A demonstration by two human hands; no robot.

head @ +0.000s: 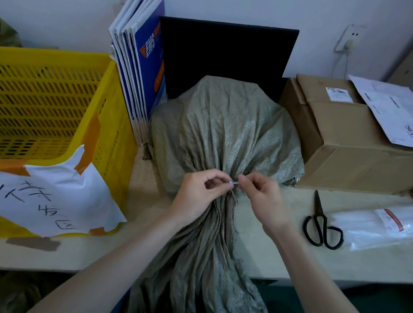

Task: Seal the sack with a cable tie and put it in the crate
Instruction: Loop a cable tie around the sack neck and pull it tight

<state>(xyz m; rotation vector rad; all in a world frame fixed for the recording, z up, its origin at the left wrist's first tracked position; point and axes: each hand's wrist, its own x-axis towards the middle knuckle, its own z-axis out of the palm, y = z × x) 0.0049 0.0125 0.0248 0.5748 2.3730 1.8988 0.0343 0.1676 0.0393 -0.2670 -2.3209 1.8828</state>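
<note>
Head view shows your left hand and right hand meeting at the gathered neck of the sack, which lies on the table with its loose mouth hanging over the near edge. Each hand's fingers are curled in, pinching an end of the pale cable tie at the neck. At your left, the yellow crate stands beside the sack; at your right lie the scissors.

Dim, bluish, even light with soft shadows and no glare; edges bow with wide-angle distortion, and the near corners are dark and slightly blurred.
</note>
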